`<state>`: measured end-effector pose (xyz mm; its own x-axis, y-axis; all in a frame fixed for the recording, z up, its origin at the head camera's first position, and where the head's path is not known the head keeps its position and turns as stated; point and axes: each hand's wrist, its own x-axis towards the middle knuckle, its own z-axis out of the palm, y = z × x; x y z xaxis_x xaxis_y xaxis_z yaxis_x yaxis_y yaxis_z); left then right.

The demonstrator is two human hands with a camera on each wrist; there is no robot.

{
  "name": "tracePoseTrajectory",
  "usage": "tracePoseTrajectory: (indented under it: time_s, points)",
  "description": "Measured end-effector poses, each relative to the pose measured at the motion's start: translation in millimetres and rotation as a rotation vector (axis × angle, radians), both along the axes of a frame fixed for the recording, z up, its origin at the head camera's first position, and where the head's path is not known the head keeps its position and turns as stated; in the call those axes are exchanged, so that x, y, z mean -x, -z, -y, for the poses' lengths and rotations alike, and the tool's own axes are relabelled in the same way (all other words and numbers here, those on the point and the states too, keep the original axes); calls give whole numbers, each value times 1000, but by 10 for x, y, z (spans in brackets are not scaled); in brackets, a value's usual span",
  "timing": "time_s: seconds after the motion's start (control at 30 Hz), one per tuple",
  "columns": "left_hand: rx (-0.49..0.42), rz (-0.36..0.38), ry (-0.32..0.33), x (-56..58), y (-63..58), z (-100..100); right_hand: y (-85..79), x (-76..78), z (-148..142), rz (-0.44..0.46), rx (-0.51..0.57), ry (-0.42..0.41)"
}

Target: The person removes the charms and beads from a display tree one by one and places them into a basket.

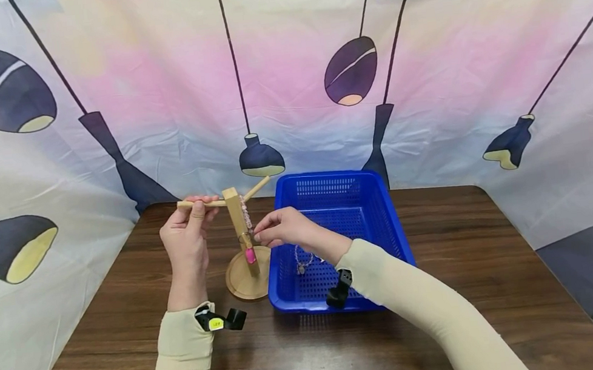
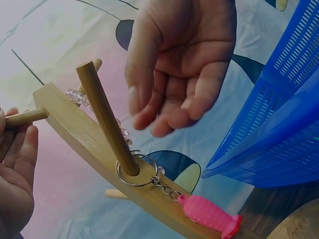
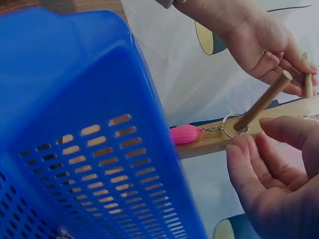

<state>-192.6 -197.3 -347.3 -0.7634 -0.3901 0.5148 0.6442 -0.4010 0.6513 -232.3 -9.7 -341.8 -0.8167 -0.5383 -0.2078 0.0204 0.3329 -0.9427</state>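
A wooden peg stand [image 1: 233, 207] with a round base rises left of centre on the table. My left hand [image 1: 186, 237] grips its upper left peg between thumb and fingers. From the front peg hangs a keychain [image 2: 207, 214], its metal ring around the peg and its pink charm lying against the post. A beaded bracelet [image 1: 247, 215] hangs on the upper right peg. Close beside the front peg is my right hand [image 3: 279, 174], fingers loosely bent and apart from the ring, holding nothing.
A blue plastic basket [image 1: 402, 231] stands right of the stand, overlapping its base in the head view. Inside it lies a beaded bracelet [image 1: 301, 266], partly hidden by the right forearm. Behind the brown table [image 1: 462, 239] hangs a printed cloth [image 1: 293, 57].
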Motion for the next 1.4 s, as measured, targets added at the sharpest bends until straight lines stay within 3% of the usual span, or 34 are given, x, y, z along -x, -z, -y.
tracePoseTrajectory:
  time_s: [0.3, 0.83, 1.4]
  points:
    - [-7, 6, 3, 4, 9, 4, 63, 16, 103, 71, 46, 66]
    - [3, 15, -15, 0, 13, 2, 129, 25, 225, 1, 40, 110]
    - [13, 7, -2, 6, 18, 8, 117, 20, 221, -1, 47, 105]
